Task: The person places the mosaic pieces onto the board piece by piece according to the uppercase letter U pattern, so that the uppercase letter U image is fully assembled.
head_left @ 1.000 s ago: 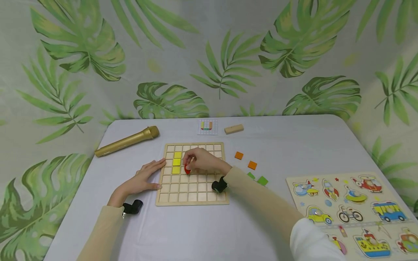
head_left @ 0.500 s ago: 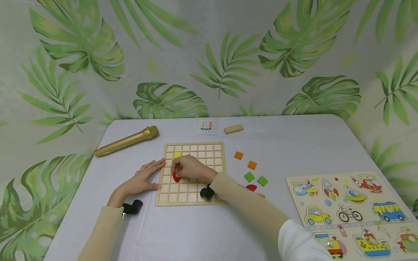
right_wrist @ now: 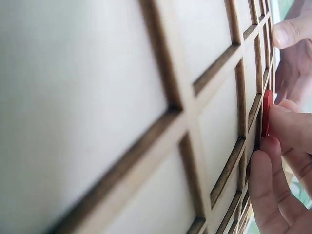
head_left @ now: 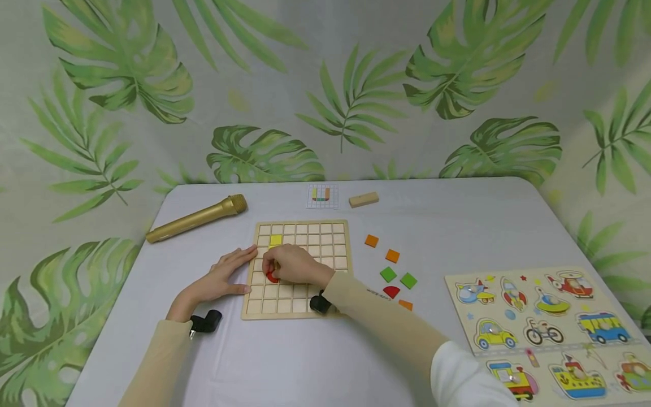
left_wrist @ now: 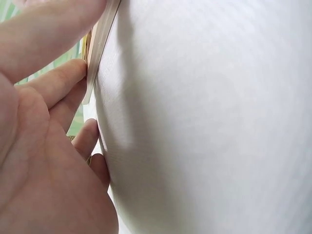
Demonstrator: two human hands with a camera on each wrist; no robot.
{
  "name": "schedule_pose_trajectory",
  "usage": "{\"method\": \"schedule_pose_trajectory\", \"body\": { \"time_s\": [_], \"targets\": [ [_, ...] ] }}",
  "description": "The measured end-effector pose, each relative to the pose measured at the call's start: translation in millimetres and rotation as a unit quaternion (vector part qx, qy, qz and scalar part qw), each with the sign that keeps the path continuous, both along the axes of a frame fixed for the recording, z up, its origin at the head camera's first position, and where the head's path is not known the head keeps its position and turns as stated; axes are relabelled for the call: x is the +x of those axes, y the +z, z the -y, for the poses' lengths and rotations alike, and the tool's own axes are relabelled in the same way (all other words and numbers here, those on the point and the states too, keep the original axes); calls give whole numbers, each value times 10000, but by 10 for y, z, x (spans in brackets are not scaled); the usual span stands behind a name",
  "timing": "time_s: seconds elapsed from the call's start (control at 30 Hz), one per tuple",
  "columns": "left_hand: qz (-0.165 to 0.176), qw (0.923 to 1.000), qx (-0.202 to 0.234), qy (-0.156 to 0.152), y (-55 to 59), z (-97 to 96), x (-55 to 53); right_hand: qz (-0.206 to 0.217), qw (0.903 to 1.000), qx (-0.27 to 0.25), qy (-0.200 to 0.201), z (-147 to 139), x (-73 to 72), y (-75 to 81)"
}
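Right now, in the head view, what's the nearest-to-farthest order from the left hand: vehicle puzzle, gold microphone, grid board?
1. Grid board, touched at left edge.
2. Gold microphone, beyond the left hand.
3. Vehicle puzzle, far right.

My left hand [head_left: 220, 278] lies with fingers [head_left: 237, 260] stretched out, thumb [head_left: 237, 289] spread apart on my side of them. Just right of those fingertips, my right hand [head_left: 296, 264] pinches with curled fingers, its forearm [head_left: 383, 308] slanting back behind them.

Matt wooden board [head_left: 314, 239]; red piece [right_wrist: 266, 111] seemingly smooth.
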State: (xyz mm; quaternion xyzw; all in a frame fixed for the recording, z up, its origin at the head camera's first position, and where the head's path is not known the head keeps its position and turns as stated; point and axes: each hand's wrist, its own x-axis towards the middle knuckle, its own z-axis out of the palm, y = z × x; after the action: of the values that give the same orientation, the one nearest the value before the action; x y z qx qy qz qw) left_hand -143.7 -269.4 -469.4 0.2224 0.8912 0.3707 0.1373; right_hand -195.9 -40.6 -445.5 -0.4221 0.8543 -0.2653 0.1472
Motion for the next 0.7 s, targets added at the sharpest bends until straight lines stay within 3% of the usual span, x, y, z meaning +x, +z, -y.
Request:
{"method": "schedule_pose_trajectory", "body": {
  "time_s": [0.13, 0.3, 0.57, 0.7],
  "targets": [
    [-23, 10000, -48, -5, -9, 8, -7, 527, 9975, -448, -121, -61, -32, 1],
    [12, 9999, -91, 45, -7, -2, -15, 1315, 9842, -1148, -309, -259, -119, 22],
    [58, 9999, -126, 102, 12, -19, -2, 1839, 9718, -1286, -727, -794, -238, 55],
    [11, 9999, -79, 75, 17, -19, 3, 1900, 9673, -1410, -917, -1110, -294, 40]
  ]
}}
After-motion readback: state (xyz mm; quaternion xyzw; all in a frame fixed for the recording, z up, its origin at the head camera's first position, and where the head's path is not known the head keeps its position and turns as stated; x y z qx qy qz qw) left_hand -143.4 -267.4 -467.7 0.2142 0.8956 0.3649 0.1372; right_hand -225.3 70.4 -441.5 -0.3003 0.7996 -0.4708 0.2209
